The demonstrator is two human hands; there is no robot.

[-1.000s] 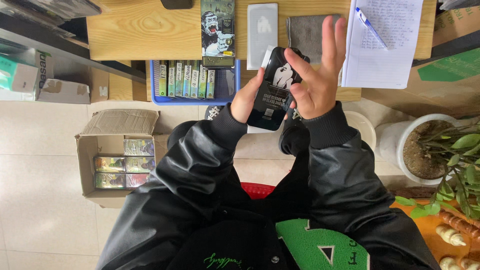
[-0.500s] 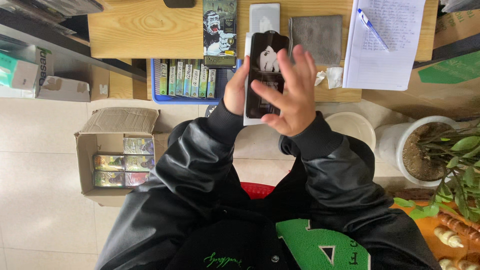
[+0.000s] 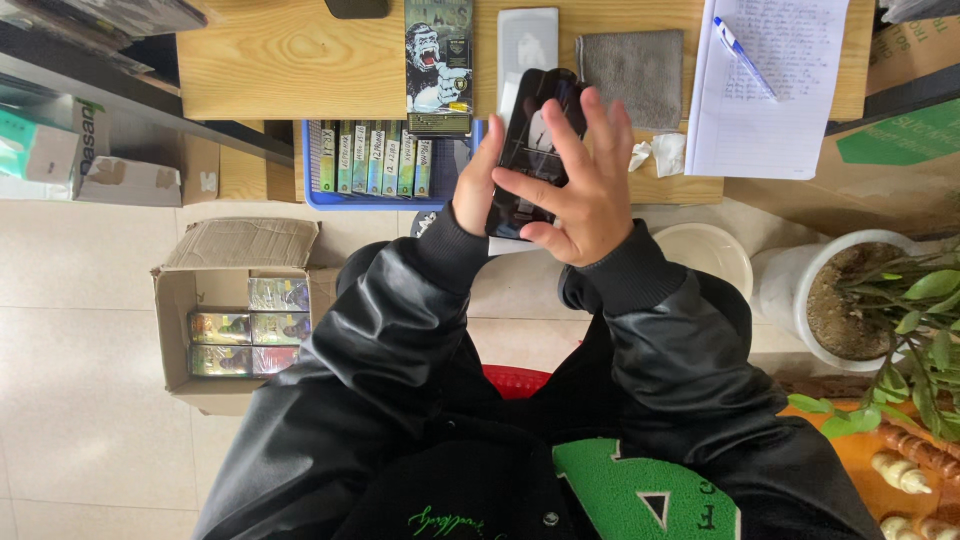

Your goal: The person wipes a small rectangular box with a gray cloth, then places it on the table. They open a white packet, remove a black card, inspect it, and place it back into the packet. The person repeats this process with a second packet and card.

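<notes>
My left hand (image 3: pixel 472 195) grips the black glossy rectangular phone (image 3: pixel 530 140) above the wooden desk (image 3: pixel 290 60); my right hand (image 3: pixel 580 195) lies spread across it. The brown cardboard box (image 3: pixel 180 310) holds flat packets (image 3: pixel 250 340); the blue plastic tray (image 3: pixel 310 195) holds 6 upright packets (image 3: pixel 375 158).

One black phone (image 3: pixel 528 150) at centre. One grey cloth (image 3: pixel 630 65) at 1 o'clock. One blue pen (image 3: pixel 743 45) at 2. Six upright slim boxes (image 3: pixel 377 158) at 11. One potted plant (image 3: pixel 860 300) at 3.

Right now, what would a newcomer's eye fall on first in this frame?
A dark phone held up at centre, gripped from the left by the left hand while the right hand spreads its fingers across the screen. Behind it lies the wooden desk; an open cardboard box of packets sits on the floor at left.
</notes>
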